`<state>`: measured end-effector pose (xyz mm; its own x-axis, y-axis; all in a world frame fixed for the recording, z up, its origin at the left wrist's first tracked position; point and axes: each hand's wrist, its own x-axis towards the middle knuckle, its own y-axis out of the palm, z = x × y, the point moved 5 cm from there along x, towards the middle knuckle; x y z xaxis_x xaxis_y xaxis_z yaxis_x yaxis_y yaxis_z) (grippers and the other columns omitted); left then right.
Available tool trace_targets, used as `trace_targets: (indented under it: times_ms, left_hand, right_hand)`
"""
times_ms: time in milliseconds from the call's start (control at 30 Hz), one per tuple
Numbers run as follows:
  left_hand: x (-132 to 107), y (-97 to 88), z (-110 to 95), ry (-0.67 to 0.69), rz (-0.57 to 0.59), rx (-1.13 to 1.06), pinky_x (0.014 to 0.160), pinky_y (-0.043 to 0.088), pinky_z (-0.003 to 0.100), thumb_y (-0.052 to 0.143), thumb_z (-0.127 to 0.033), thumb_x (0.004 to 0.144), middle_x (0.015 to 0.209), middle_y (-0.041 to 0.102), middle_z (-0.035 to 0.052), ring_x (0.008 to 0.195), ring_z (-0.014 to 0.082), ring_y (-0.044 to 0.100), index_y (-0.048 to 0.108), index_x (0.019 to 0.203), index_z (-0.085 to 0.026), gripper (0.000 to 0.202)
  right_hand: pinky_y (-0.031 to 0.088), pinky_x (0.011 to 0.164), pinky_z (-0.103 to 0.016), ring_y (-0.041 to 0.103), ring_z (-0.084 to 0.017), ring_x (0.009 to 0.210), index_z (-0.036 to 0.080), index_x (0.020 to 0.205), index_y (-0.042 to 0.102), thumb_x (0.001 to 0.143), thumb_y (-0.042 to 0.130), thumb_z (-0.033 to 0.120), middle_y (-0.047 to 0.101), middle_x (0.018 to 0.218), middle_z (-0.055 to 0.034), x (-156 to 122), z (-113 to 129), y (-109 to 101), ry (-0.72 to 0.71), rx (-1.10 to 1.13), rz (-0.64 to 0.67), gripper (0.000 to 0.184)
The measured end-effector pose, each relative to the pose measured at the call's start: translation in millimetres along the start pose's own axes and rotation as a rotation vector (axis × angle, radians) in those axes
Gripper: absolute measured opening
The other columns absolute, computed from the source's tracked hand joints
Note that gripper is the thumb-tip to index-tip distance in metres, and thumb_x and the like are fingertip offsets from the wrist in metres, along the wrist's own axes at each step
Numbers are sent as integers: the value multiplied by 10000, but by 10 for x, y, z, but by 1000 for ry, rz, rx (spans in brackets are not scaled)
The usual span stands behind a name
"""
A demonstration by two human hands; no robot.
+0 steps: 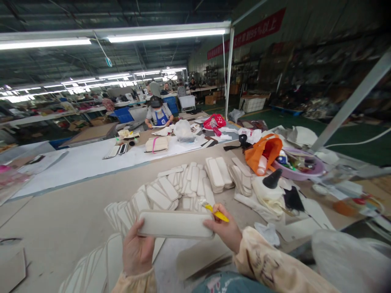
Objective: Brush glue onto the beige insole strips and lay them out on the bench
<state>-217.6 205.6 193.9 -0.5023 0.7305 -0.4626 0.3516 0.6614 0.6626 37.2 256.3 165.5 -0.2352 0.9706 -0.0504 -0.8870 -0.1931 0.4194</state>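
Note:
A long pale panel [175,224] with rounded corners is held level in front of me. My left hand [137,248] is closed round its left end, thumb on the face. At its right end, the thumb of my right hand [227,230] presses on the panel. The same hand grips a brush [217,212] with a yellow handle, its whitish bristles pointing left. Just behind lie fanned rows of similar panels [161,195]. More overlapping panels [91,264] lie to the left of my left hand.
Stacked panels [214,175] stand further back. On the right are an orange bag [262,152], a purple basin [311,173], a black cone-shaped piece [272,178] and cloth scraps. A co-worker [159,113] sits across the white-covered table [85,166]. A metal post [229,73] rises behind.

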Motion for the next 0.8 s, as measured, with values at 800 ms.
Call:
trace_targets:
  times_ms: [800]
  left_hand:
    - [-397, 74, 296, 98, 96, -124, 886, 514, 341, 605, -41, 746, 932, 716, 74, 918, 211, 663, 567, 1161, -165, 436]
  right_hand:
    - [388, 459, -214, 426, -125, 525, 253, 789, 438, 591, 778, 375, 428, 604, 68, -101, -120, -198, 15, -290, -87, 412]
